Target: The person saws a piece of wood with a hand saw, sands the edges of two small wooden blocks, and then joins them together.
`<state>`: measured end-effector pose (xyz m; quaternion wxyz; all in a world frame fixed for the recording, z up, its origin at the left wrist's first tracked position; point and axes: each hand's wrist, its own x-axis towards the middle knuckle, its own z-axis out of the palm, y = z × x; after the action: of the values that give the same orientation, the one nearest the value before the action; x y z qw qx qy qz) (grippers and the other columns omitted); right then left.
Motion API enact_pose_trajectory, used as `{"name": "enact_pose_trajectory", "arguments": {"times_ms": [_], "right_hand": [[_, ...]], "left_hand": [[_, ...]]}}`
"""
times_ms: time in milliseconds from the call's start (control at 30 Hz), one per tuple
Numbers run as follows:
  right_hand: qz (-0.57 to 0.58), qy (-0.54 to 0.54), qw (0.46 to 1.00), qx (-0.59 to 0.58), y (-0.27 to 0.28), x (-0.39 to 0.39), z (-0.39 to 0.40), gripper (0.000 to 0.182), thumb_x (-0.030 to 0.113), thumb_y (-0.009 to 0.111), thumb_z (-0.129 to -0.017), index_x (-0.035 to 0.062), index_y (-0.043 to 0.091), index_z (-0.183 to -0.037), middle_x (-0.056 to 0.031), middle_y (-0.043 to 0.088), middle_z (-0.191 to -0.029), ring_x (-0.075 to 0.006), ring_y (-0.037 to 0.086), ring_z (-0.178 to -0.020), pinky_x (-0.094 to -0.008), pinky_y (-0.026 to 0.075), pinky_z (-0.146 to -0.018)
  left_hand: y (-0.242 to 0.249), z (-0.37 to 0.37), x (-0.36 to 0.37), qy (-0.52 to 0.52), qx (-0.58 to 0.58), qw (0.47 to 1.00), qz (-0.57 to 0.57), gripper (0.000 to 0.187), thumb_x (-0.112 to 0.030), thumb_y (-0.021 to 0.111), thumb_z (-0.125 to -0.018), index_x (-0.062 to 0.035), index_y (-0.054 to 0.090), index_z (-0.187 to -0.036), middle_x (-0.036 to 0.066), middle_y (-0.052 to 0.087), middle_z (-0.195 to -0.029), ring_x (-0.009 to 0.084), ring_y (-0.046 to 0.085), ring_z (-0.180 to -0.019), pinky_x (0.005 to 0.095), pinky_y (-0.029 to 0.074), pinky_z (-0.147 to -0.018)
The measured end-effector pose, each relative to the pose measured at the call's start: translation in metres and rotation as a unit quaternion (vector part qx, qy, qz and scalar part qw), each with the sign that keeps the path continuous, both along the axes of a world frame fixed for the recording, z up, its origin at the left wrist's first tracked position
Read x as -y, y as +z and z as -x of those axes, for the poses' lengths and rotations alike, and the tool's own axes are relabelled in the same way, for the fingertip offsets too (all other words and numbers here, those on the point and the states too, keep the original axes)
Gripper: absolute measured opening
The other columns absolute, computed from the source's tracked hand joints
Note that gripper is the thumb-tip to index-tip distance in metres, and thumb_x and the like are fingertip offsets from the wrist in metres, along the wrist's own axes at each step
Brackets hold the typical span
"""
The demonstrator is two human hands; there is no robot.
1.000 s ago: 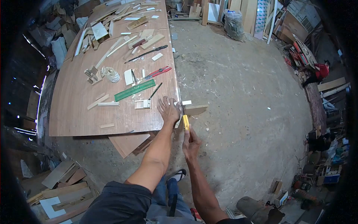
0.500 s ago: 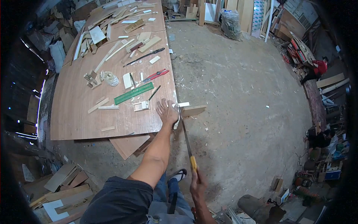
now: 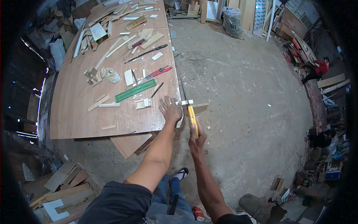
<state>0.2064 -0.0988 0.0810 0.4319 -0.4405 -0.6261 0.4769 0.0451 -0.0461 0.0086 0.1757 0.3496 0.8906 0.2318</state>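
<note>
Saw (image 3: pixel 192 116) is just off the table (image 3: pixel 82 119)'s right edge, lengthwise away from the person, tip veering left. Thin dark blade, yellow handle clamped in the right hand (image 3: pixel 197 140). Left hand (image 3: pixel 171 110)'s spread, probably pinning the white strip (image 3: pixel 188 102).

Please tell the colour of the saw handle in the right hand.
The saw handle in the right hand is yellow; the head view shows it best.
</note>
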Motion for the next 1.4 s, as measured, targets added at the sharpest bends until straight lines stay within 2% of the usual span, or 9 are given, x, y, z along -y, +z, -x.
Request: {"name": "enact_pose_trajectory", "arguments": {"times_ms": [467, 633, 767, 833, 900, 1067, 1200, 1333, 1400], "right_hand": [[-0.052, -0.008, 0.999, 0.011, -0.03, 0.014, 0.007, 0.038, 0.016, 0.052, -0.101, -0.0079, 0.055, -0.13, -0.024, 0.065, -0.122, -0.0288, 0.064, -0.112, -0.0357, 0.048, -0.097], [-0.093, -0.002, 0.996, 0.007, -0.035, 0.014, 0.003, 0.033, 0.011, 0.052, -0.101, -0.0048, 0.057, -0.129, -0.0152, 0.068, -0.106, -0.0185, 0.065, -0.093, -0.0311, 0.051, -0.081], [0.0, -0.013, 0.994, 0.107, -0.031, 0.062, -0.039, 0.037, 0.01, 0.057, -0.097, -0.0053, 0.056, -0.13, -0.022, 0.07, -0.108, -0.0265, 0.071, -0.093, -0.0333, 0.054, -0.08], [-0.004, -0.024, 0.993, 0.113, -0.03, 0.084, -0.062, 0.037, 0.009, 0.058, -0.095, -0.0046, 0.058, -0.13, -0.0182, 0.072, -0.098, -0.021, 0.07, -0.077, -0.0313, 0.054, -0.069], [0.1, -0.033, 0.987, 0.119, -0.02, 0.114, -0.09, 0.036, 0.009, 0.058, -0.096, -0.0042, 0.059, -0.129, -0.0164, 0.071, -0.094, -0.0151, 0.065, -0.072, -0.0287, 0.051, -0.064], [0.082, -0.065, 0.986, 0.131, 0.018, 0.158, -0.139, 0.035, 0.01, 0.055, -0.098, -0.0044, 0.059, -0.13, -0.0099, 0.067, -0.083, -0.0113, 0.059, -0.068, -0.0264, 0.048, -0.06], [0.083, -0.098, 0.986, 0.109, 0.063, 0.131, -0.12, 0.036, 0.016, 0.053, -0.101, -0.0047, 0.058, -0.13, -0.0072, 0.065, -0.093, -0.009, 0.056, -0.073, -0.0217, 0.046, -0.064], [-0.009, -0.06, 0.997, 0.051, 0.029, 0.05, -0.056, 0.037, 0.019, 0.053, -0.102, -0.0057, 0.058, -0.128, -0.0085, 0.067, -0.096, -0.0102, 0.057, -0.078, -0.0231, 0.047, -0.07], [-0.019, -0.049, 0.998, 0.031, 0.001, 0.021, -0.026, 0.036, 0.017, 0.053, -0.101, -0.0061, 0.059, -0.128, -0.0172, 0.07, -0.105, -0.0211, 0.066, -0.09, -0.0319, 0.052, -0.079]], "left_hand": [[0.0, -0.003, 0.003, -0.001, -0.042, 0.999, -0.014, 0.043, -0.041, 0.05, -0.097, -0.0116, 0.049, -0.128, 0.018, 0.024, -0.152, 0.0469, 0.008, -0.144, 0.0633, 0.009, -0.113], [0.004, -0.006, 0.005, -0.001, -0.066, 0.998, -0.01, 0.044, -0.042, 0.05, -0.097, -0.0105, 0.05, -0.128, 0.018, 0.027, -0.151, 0.0465, 0.012, -0.144, 0.0624, 0.011, -0.113], [0.0, -0.007, 0.002, 0.007, -0.065, 0.998, -0.007, 0.046, -0.043, 0.049, -0.097, -0.0101, 0.05, -0.129, 0.018, 0.027, -0.151, 0.0463, 0.012, -0.144, 0.0623, 0.011, -0.113], [0.0, -0.005, -0.001, 0.006, -0.067, 0.998, -0.004, 0.046, -0.044, 0.049, -0.097, -0.0101, 0.049, -0.129, 0.018, 0.027, -0.151, 0.0462, 0.012, -0.145, 0.0623, 0.011, -0.113], [0.002, -0.005, 0.0, 0.004, -0.053, 0.999, 0.01, 0.048, -0.046, 0.047, -0.097, -0.0097, 0.048, -0.13, 0.018, 0.026, -0.152, 0.046, 0.01, -0.145, 0.0624, 0.01, -0.113], [0.003, -0.004, 0.0, 0.004, -0.033, 0.999, 0.003, 0.046, -0.045, 0.046, -0.097, -0.0118, 0.047, -0.13, 0.019, 0.023, -0.152, 0.0473, 0.008, -0.145, 0.0634, 0.008, -0.113], [-0.009, -0.002, -0.001, 0.004, -0.032, 0.999, -0.016, 0.044, -0.044, 0.047, -0.097, -0.0137, 0.046, -0.128, 0.02, 0.022, -0.152, 0.049, 0.006, -0.144, 0.0659, 0.006, -0.112], [-0.007, -0.001, 0.002, -0.012, -0.025, 1.0, -0.009, 0.043, -0.043, 0.048, -0.097, -0.0133, 0.046, -0.128, 0.019, 0.021, -0.152, 0.0491, 0.005, -0.144, 0.0661, 0.005, -0.112], [-0.011, -0.002, 0.002, -0.009, -0.035, 0.999, -0.021, 0.043, -0.043, 0.048, -0.097, -0.0128, 0.047, -0.127, 0.019, 0.021, -0.152, 0.0484, 0.005, -0.145, 0.0654, 0.005, -0.113]]}}
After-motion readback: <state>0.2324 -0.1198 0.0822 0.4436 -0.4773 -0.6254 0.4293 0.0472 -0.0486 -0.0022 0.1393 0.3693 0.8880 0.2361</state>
